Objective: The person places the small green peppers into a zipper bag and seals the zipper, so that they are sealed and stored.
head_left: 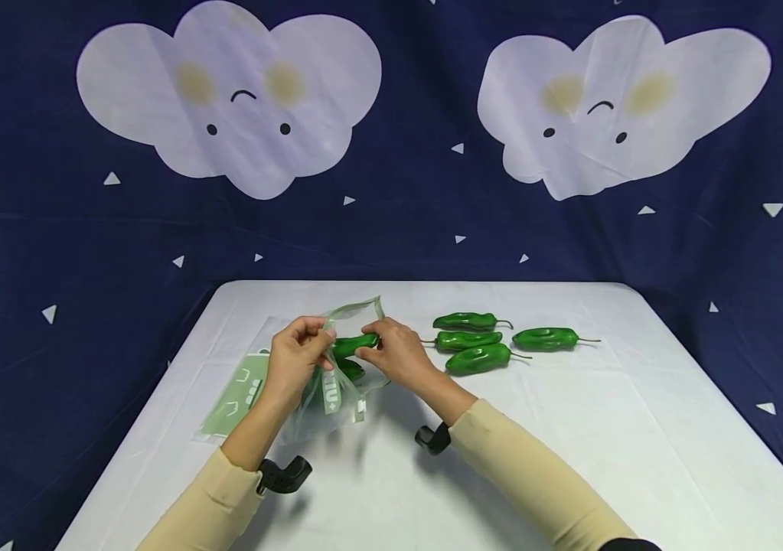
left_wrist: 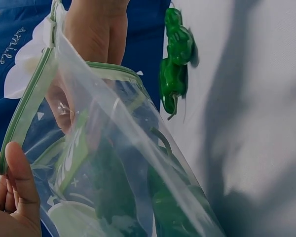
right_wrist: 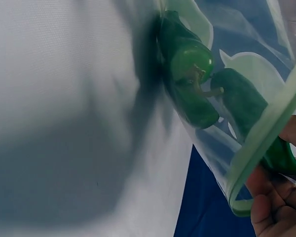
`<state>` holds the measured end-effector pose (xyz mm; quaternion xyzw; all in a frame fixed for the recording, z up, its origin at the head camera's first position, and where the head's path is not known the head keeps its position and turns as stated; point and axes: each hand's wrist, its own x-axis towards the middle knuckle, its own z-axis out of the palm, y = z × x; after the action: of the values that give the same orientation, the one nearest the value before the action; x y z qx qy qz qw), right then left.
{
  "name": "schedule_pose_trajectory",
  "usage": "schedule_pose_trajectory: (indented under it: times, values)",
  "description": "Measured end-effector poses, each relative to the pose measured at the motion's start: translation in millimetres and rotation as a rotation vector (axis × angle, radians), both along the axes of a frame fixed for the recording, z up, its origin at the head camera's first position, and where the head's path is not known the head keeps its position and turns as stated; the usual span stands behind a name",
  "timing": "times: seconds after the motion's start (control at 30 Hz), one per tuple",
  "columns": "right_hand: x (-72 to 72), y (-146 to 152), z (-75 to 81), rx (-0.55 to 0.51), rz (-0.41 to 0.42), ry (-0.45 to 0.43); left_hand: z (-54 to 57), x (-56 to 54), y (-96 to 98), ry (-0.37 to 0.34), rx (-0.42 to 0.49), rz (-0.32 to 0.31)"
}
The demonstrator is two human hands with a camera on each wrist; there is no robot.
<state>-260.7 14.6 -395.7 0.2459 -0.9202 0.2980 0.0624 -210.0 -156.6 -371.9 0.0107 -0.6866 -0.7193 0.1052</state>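
My left hand (head_left: 293, 358) pinches the green zip edge of a clear zip bag (head_left: 305, 421) between thumb and fingers, and the bag's mouth stands apart. My right hand (head_left: 398, 353) reaches to that mouth, gripping a green pepper (head_left: 355, 346) by one end. In the right wrist view this held pepper (right_wrist: 241, 101) lies partly past the zip rim (right_wrist: 266, 133), inside the bag. Other green peppers (right_wrist: 180, 54) sit deeper in the bag, seen through its film; the left wrist view shows peppers (left_wrist: 170, 207) there too.
Several green peppers (head_left: 481, 358) lie on the white table (head_left: 570, 459) to the right of my right hand. A flat clear bag with a green print (head_left: 233, 402) lies left of my left hand. Behind the table hangs a dark blue cloth (head_left: 425, 222) with clouds.
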Motion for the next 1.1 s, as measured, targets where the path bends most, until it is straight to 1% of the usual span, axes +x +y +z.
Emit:
schedule_pose_trajectory:
  times: [0.17, 0.37, 0.53, 0.77, 0.93, 1.1]
  values:
    - [-0.5, -5.5, -2.3, 0.044, -0.006, 0.025, 0.5, -0.3, 2.6, 0.01, 0.012, -0.005]
    - [1.0, -11.3, -3.4, 0.093, 0.017, 0.033, 0.3, -1.2, 5.0, 0.013, 0.024, -0.013]
    - [1.8, -9.6, -3.5, 0.085, 0.032, 0.046, 1.4, -1.1, 5.5, 0.019, 0.033, -0.013]
    - [5.6, -2.1, -3.4, 0.032, 0.033, 0.084, 0.7, -0.9, 4.3, 0.022, 0.044, -0.002]
    - [11.4, 5.2, 1.0, -0.022, 0.048, 0.09, 0.2, -0.8, 2.0, 0.029, 0.054, 0.011]
    - [17.0, 15.3, 4.3, -0.083, 0.031, 0.085, 0.0, 0.2, -1.4, 0.032, 0.05, 0.023]
